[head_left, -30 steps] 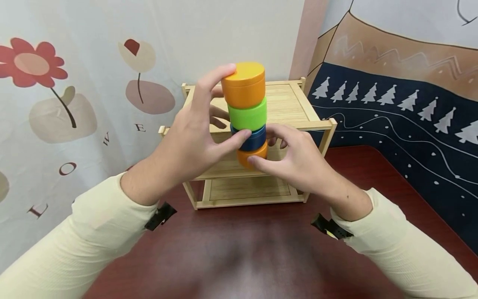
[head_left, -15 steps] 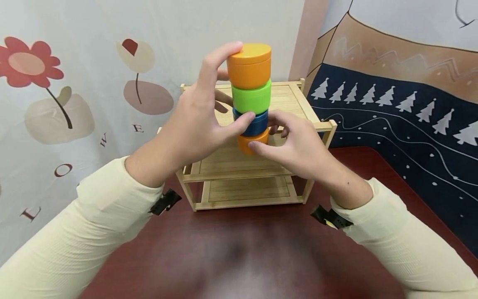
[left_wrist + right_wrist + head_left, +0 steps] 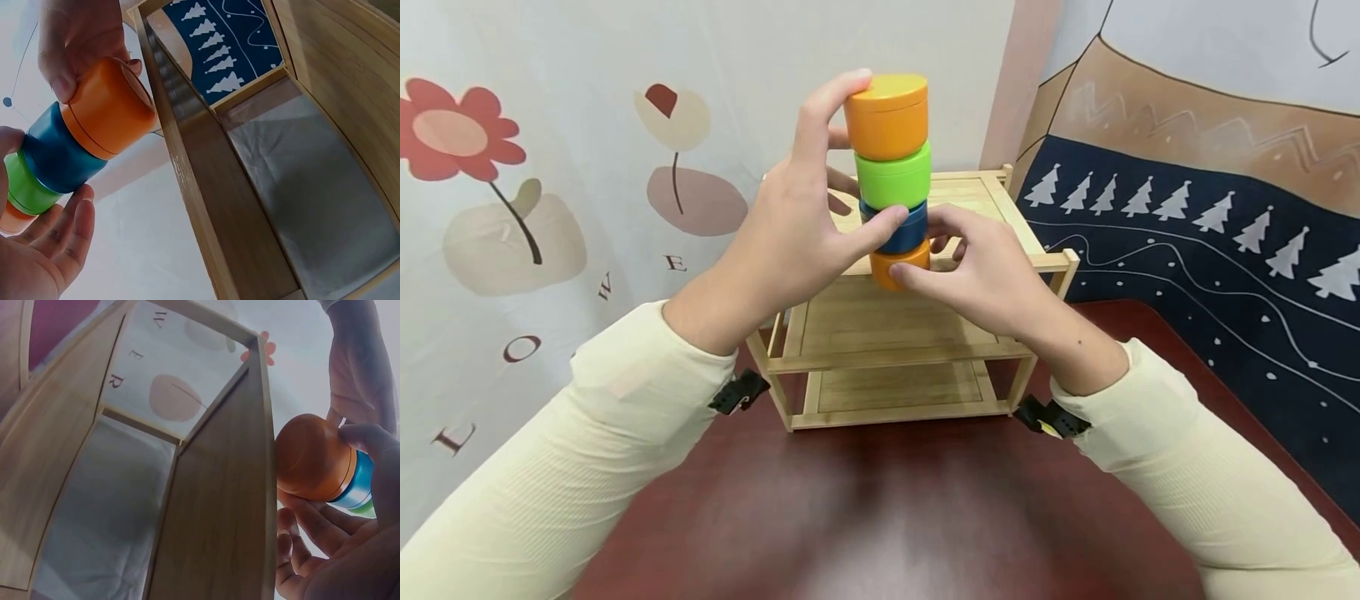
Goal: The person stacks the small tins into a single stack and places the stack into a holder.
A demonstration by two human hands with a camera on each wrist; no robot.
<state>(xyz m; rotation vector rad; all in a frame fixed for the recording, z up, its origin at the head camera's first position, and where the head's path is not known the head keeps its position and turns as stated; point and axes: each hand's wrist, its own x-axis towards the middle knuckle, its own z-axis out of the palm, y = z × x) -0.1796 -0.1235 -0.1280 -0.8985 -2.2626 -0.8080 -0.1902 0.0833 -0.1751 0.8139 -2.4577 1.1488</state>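
Note:
A stack of round lidded containers stands upright in the air before the shelf in the head view. From the top come a large orange container (image 3: 887,125), a green container (image 3: 895,179), a blue container (image 3: 904,233) and a smaller orange container (image 3: 895,268). My left hand (image 3: 793,221) grips the stack from the left, index fingertip on the top lid and thumb across the blue container. From the right, my right hand (image 3: 992,267) holds the bottom orange container, its thumb on the near side. The left wrist view shows that bottom orange container (image 3: 111,107) from below.
Behind and below the stack stands a wooden tiered shelf (image 3: 895,360) on a dark red table (image 3: 880,508). Its top tier (image 3: 973,196) lies close behind the hands. Printed fabric (image 3: 587,50) hangs at the back and left, and a tree-patterned cloth (image 3: 1187,275) at the right.
Both hands have raised the stack together, first slightly rightward, then back left. More of the middle tier now shows beneath it. The grip looks the same.

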